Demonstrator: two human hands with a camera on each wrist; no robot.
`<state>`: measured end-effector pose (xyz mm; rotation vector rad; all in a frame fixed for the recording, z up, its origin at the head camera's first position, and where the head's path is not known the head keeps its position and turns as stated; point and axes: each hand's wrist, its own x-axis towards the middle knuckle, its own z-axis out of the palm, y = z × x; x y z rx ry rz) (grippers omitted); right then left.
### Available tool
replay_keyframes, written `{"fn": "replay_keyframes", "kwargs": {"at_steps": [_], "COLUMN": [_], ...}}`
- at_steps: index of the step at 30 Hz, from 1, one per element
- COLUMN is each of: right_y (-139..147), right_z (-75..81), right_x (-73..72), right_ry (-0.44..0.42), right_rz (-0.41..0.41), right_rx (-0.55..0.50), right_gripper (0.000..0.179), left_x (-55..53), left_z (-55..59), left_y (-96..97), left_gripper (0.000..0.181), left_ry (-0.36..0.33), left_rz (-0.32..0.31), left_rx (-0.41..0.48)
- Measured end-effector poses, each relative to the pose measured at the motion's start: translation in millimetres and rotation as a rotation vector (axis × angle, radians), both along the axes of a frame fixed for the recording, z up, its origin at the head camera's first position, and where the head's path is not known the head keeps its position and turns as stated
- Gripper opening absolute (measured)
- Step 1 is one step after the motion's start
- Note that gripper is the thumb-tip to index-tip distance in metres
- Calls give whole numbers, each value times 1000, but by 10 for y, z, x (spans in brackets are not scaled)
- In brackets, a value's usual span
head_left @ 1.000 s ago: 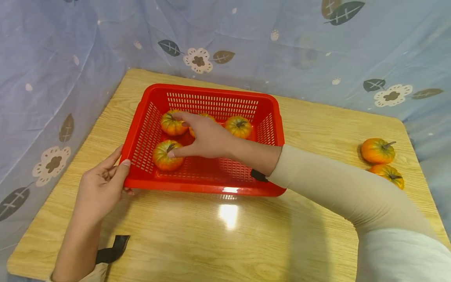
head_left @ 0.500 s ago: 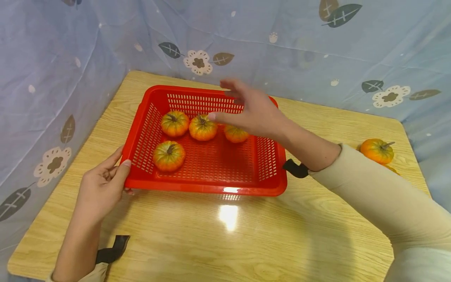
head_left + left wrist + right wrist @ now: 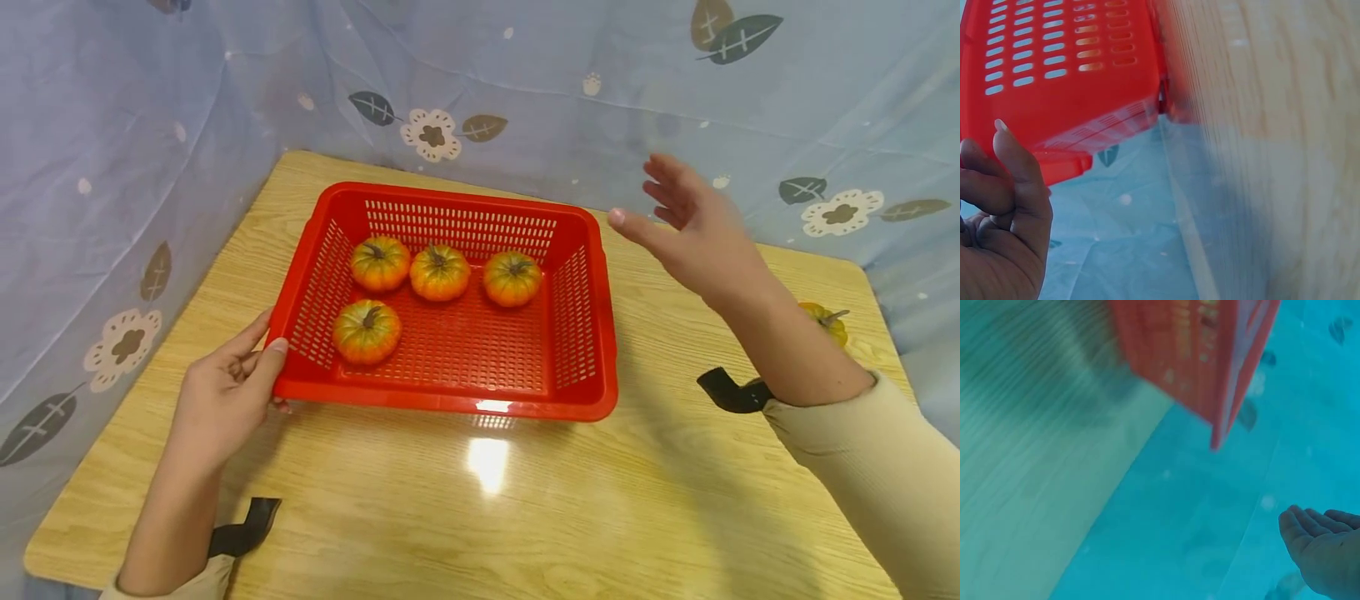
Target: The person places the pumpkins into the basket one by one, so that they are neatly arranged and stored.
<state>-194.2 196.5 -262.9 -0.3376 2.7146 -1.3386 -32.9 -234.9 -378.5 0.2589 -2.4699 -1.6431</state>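
Note:
My left hand point(image 3: 228, 392) grips the left rim of a red plastic basket point(image 3: 442, 404), thumb on top and fingers below. In the left wrist view the fingers point(image 3: 1019, 169) lie against the slotted basket wall point(image 3: 1072, 81). Several small orange-green pumpkins sit inside: a front-left pumpkin point(image 3: 367, 332), and a back row with a left pumpkin point(image 3: 380, 263), a middle pumpkin point(image 3: 440, 273) and a right pumpkin point(image 3: 512, 279). My right hand point(image 3: 701, 233) is in the air right of the basket, thumb apart from the fingers, holding nothing.
Another pumpkin point(image 3: 828, 321) lies on the wooden table point(image 3: 570, 500) at the right, partly behind my right forearm. A blue flowered cloth point(image 3: 555, 100) hangs behind the table and along its sides.
My right hand has moved out of the basket and to the right, its fingers spread. The pumpkins in the basket stay put. My left hand keeps its grip on the rim.

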Motion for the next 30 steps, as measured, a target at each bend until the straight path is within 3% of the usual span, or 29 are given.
{"fn": "replay_keyframes", "kwargs": {"at_steps": [14, 19, 25, 30], "right_y": [1037, 1276, 1490, 1616], "right_z": [-354, -510, -764, -910], "right_x": [369, 488, 613, 720], "right_ry": [-16, -32, -36, -109], "right_rz": [-380, -530, -621, -723], "right_rx": [12, 30, 96, 126], "right_gripper": [82, 83, 86, 89], "left_x": [5, 8, 8, -1], "left_z": [-20, -23, -13, -2], "left_y": [11, 7, -2, -3], "left_gripper": [49, 49, 49, 49], "left_ry": [-2, -7, -2, -3], "left_rz": [-1, -1, 1, -4], "left_rx": [4, 9, -9, -16]}}
